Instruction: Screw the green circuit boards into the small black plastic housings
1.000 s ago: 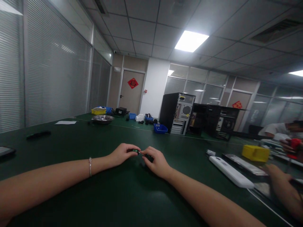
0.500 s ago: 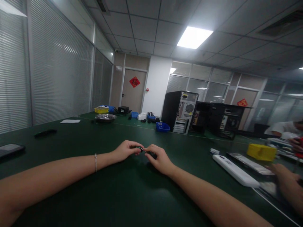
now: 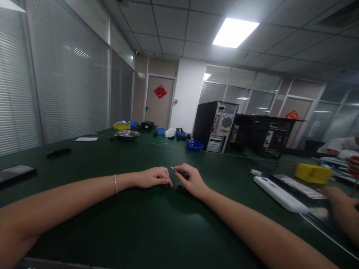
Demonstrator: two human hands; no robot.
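In the head view my right hand [image 3: 192,181] grips a small screwdriver [image 3: 183,174] with a dark handle. Its thin metal shaft points up and left, toward my left hand. My left hand [image 3: 154,177], with a bracelet [image 3: 115,184] on the wrist, rests low over the green table [image 3: 134,228], its fingers curled down. Something small and dark is partly under those fingers; I cannot make out what it is. A narrow gap separates the two hands.
Left lie a dark phone-like device [image 3: 17,172] and a dark green object [image 3: 58,152]. Behind are a metal bowl [image 3: 127,135], a blue bin [image 3: 194,145] and a computer tower [image 3: 214,126]. Right are a white elongated device [image 3: 280,195], a yellow box [image 3: 312,173] and another person's hand [image 3: 340,203].
The screwdriver's tip has come away from the small green and dark piece in my left hand. My left fingers have turned downward and now hide that piece. The view has tilted slightly down.
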